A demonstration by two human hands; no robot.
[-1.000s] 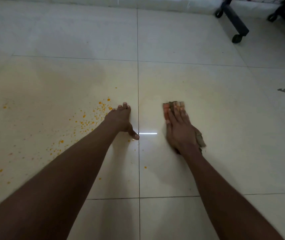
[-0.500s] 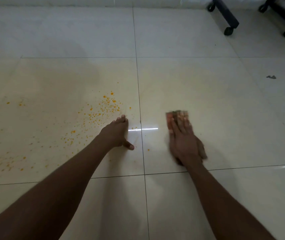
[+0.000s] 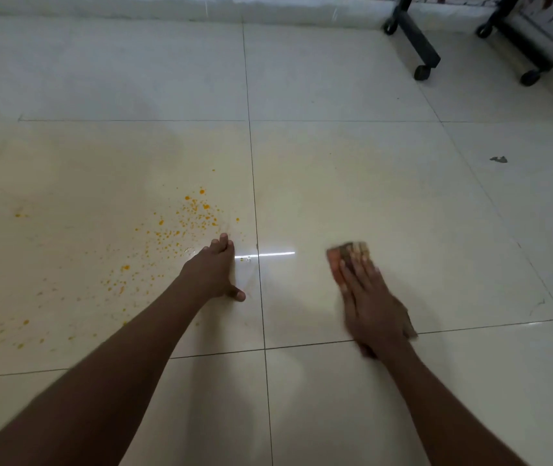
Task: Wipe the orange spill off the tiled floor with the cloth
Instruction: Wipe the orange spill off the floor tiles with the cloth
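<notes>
My right hand (image 3: 371,304) presses the cloth (image 3: 349,255) flat for wiping; my left hand (image 3: 213,274), fingers straight, props me beside the orange spill (image 3: 181,227)

glossy tiled floor (image 3: 335,163), woven cloth (image 3: 349,252)

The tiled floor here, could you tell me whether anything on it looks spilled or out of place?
Yes. Orange spill droplets are scattered over the tile left of the left hand, well away from the cloth that the right hand presses flat on the next tile. A small grey scrap also lies alone at far right.
</notes>
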